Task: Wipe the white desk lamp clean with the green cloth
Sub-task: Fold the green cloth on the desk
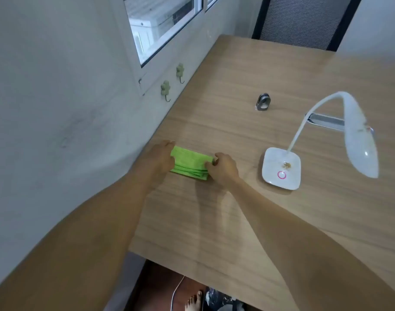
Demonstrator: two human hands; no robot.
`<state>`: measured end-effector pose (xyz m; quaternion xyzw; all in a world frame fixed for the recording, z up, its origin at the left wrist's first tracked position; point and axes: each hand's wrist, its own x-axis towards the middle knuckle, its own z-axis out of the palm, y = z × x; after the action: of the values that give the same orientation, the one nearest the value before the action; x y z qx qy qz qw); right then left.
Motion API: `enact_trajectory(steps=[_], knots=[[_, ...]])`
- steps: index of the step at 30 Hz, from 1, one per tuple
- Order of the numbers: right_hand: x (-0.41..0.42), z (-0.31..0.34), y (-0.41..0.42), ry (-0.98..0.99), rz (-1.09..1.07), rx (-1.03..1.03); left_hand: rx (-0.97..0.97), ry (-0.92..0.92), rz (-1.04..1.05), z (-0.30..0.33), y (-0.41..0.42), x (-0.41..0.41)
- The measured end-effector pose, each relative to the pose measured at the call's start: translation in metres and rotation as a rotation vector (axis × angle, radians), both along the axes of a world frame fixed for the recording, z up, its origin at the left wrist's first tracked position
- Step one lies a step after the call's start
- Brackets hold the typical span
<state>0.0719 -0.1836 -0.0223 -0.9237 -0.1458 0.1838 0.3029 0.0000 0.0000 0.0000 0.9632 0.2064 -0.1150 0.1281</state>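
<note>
A folded green cloth (189, 163) lies on the wooden desk (237, 209) near its left edge. My left hand (159, 159) grips the cloth's left end and my right hand (223, 168) grips its right end. The white desk lamp (282, 169) stands to the right, with a square base, a pink ring button and brown specks of dirt on the base. Its curved neck rises to a long white head (360, 140), which also carries some dirt marks.
A small grey metal piece (262, 102) stands on the desk behind the cloth. A shiny metal bar (324, 121) lies behind the lamp. The wall with two green hooks (165, 88) and a window runs along the left. A dark chair (304, 19) stands at the far end.
</note>
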Motion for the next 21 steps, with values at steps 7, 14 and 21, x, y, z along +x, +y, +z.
enact_trajectory(steps=[7,14,21], knots=[[0.006,-0.006,0.007,-0.002,0.068,-0.122,-0.09,0.128,-0.019,0.004,-0.007,0.02],[-0.003,0.002,0.0,0.208,-0.143,0.397,-0.023,0.012,0.017,0.02,-0.007,0.023],[-0.005,0.033,-0.045,0.502,-0.459,0.747,-0.395,0.151,0.067,0.056,-0.027,0.022]])
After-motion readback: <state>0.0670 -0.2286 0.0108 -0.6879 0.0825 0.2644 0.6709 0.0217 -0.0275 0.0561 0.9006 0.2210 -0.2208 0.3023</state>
